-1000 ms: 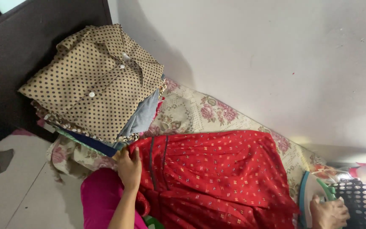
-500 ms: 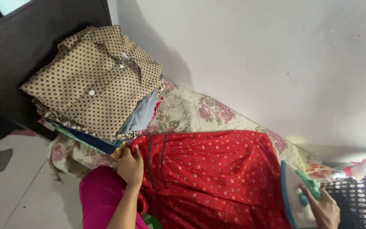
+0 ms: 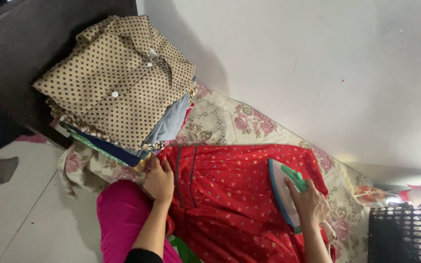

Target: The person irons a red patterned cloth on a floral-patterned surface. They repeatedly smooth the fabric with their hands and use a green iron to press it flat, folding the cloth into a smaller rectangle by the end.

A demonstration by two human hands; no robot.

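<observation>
Iron (image 3: pixel 284 187), lately off to the right, is now gripped by right hand (image 3: pixel 311 202) on red garment (image 3: pixel 230 195), whose edge is pinned flat under left hand (image 3: pixel 159 181), so pressing is judged underway.

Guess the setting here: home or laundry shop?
Probably a home, ironing on the floor: a flowered sheet spread over floor tiles, a folded clothes pile against the wall, and the right hand holding an iron on a red garment.

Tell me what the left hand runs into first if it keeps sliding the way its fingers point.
The left hand rests on the edge of the red garment, fingers pointing toward the stack of folded clothes. It would probably meet the stack's lower layers first; the gap is hard to judge.
</observation>
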